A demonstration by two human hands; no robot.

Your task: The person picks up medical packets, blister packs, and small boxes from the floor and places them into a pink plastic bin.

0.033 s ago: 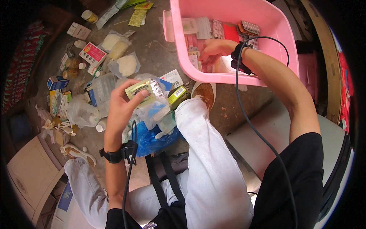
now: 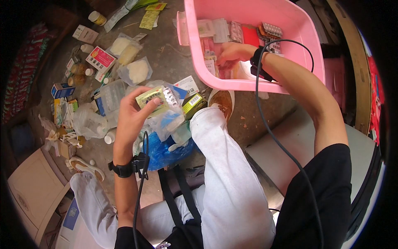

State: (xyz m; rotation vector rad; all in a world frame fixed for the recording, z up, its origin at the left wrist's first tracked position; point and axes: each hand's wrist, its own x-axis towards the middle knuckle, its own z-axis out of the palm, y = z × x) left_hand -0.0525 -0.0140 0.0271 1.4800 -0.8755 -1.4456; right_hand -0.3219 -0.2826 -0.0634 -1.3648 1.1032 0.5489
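My left hand (image 2: 139,108) is closed around a yellow-green medicine box (image 2: 152,98), thumb pressed on its front. A silver blister pack (image 2: 171,96) shows at the box's right end. Inside the pink bin (image 2: 253,84), my right hand (image 2: 234,54) reaches down at the left side with fingers bent together among small packets. What its fingertips grip is hidden. Close by them lies a pale printed packet (image 2: 210,66). Red-backed and silver blister packs (image 2: 271,30) lie further back in the bin. Below my left hand are a clear plastic bag and a blue plastic bag (image 2: 166,154).
Bottles, boxes and bags of pale powder (image 2: 138,72) cover the floor at left, with a red-and-white box (image 2: 100,59) among them. A yellow-and-black box (image 2: 194,103) lies near my shoe (image 2: 224,101). A black cable (image 2: 282,145) loops from my right wrist.
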